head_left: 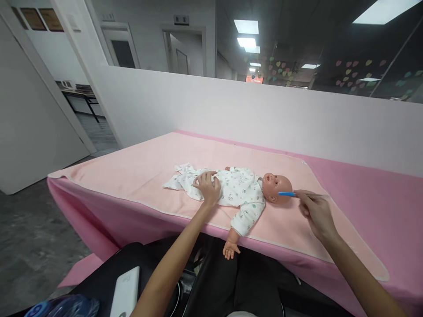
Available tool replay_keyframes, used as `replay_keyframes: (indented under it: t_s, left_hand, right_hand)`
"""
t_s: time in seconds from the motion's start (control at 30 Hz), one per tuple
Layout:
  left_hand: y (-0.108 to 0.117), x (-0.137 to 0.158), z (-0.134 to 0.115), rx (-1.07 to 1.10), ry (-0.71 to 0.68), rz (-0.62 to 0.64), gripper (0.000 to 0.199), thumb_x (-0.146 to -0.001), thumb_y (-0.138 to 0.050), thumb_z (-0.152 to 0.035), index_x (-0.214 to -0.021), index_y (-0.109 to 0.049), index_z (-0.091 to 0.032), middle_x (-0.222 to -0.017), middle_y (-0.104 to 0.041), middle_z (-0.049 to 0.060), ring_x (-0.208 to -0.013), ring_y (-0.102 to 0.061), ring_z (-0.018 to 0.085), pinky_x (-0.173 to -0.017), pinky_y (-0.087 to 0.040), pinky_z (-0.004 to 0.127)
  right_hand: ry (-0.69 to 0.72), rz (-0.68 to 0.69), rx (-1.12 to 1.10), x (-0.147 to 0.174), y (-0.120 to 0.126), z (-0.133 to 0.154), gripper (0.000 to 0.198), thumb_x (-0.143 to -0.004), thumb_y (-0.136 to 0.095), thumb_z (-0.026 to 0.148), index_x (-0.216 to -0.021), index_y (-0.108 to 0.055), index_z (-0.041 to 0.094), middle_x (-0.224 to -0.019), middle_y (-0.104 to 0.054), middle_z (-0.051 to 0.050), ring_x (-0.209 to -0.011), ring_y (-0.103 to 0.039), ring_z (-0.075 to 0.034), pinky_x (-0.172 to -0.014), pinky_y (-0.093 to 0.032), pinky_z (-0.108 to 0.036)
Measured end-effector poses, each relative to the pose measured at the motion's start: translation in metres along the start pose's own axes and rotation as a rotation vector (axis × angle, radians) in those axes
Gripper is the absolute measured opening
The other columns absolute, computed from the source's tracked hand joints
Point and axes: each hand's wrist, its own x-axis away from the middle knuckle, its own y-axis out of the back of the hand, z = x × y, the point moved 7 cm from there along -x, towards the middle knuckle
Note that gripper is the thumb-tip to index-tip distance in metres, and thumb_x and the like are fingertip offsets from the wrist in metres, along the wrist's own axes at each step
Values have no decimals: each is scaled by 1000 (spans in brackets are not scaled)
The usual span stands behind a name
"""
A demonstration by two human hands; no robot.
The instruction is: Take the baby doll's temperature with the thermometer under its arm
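A baby doll (243, 184) in a white patterned outfit lies on its back on a peach blanket (132, 176), its bald head (283, 187) to the right. Its near arm hangs over the table edge. My left hand (209, 187) rests on the outfit around the doll's lower body, fingers curved and apart. Beside the head, my right hand (313, 211) pinches a slim stick-like tool (286, 194) with a blue end and a thin, clear-looking handle. The blue end overlaps the side of the head in view; whether it touches I cannot tell.
Pink cloth (393, 211) covers the table under the blanket. A white low wall (264, 114) with glass above runs along the back. Near my lap, a white slab-like device (125, 293) and a blue-tinted plastic bottle (64, 307) lie on a black surface.
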Motion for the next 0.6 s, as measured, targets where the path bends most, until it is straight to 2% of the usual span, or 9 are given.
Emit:
replay_keyframes:
  t_s: [0.03, 0.07, 0.1, 0.17, 0.2, 0.27, 0.37, 0.47, 0.6]
  left_hand:
    - [0, 1, -11, 22, -33, -4, 17, -78, -43, -17, -85, -58, -21, -86, -61, 4, -92, -50, 22, -91, -22, 42]
    - [-2, 3, -25, 48, -88, 12, 17, -78, -44, -17, -85, -58, -22, -86, -61, 4, -92, -50, 22, -91, -22, 42]
    - [-6, 5, -42, 82, -174, 57, 17, -78, -44, -17, -85, -58, -22, -86, -61, 4, -92, -50, 22, -92, -22, 42]
    - [-19, 13, -78, 141, -374, 186, 17, -79, -45, -18, -86, -59, -24, -88, -61, 3, -94, -50, 21, -94, -22, 42]
    - [-27, 18, -93, 151, -441, 246, 17, -80, -45, -19, -88, -59, -25, -89, -60, 3, -95, -50, 20, -96, -22, 42]
    - [-41, 24, -110, 146, -484, 316, 17, -81, -47, -21, -92, -59, -25, -93, -60, 3, -97, -49, 21, -97, -22, 43]
    - [-57, 32, -117, 108, -486, 340, 14, -81, -48, -24, -87, -60, -23, -96, -59, 6, -98, -48, 23, -95, -25, 45]
    - [-64, 41, -116, 94, -547, 350, 13, -82, -48, -25, -83, -60, -21, -97, -59, 7, -98, -49, 22, -94, -27, 44]
    - [-63, 47, -114, 122, -604, 348, 13, -83, -46, -21, -83, -59, -21, -98, -60, 5, -98, -49, 20, -92, -29, 41]
  right_hand:
    - [194, -61, 129, 1, 9, 5, 20, -72, -63, 37, -82, -66, 19, -78, -69, -5, -47, -51, -9, -40, -39, -22]
    - [356, -30, 281, 4, 9, 5, 18, -72, -63, 35, -82, -67, 21, -82, -70, -5, -58, -59, -13, -48, -46, -24]
    - [472, 97, 433, 6, 2, -2, 15, -72, -62, 32, -81, -68, 23, -85, -71, -4, -67, -63, -16, -56, -50, -26]
    - [598, 337, 677, 9, -9, -29, 16, -76, -55, 27, -83, -69, 26, -92, -70, -3, -76, -65, -18, -65, -54, -30]
    - [623, 396, 771, 8, -9, -43, 20, -77, -51, 24, -87, -68, 27, -98, -69, -3, -80, -66, -19, -68, -54, -32]
    - [648, 430, 914, 3, -4, -65, 28, -79, -45, 18, -95, -66, 27, -106, -66, -2, -86, -65, -20, -72, -55, -36]
    - [670, 460, 1025, -3, 3, -80, 36, -78, -41, 13, -103, -63, 27, -113, -63, -3, -89, -64, -20, -73, -54, -37]
    - [633, 485, 1074, -6, 7, -82, 35, -79, -40, 13, -103, -63, 26, -103, -67, -4, -81, -64, -19, -69, -53, -33]
    - [537, 446, 1053, -7, 14, -76, 34, -80, -40, 13, -100, -64, 26, -83, -67, -2, -68, -61, -16, -63, -49, -28]
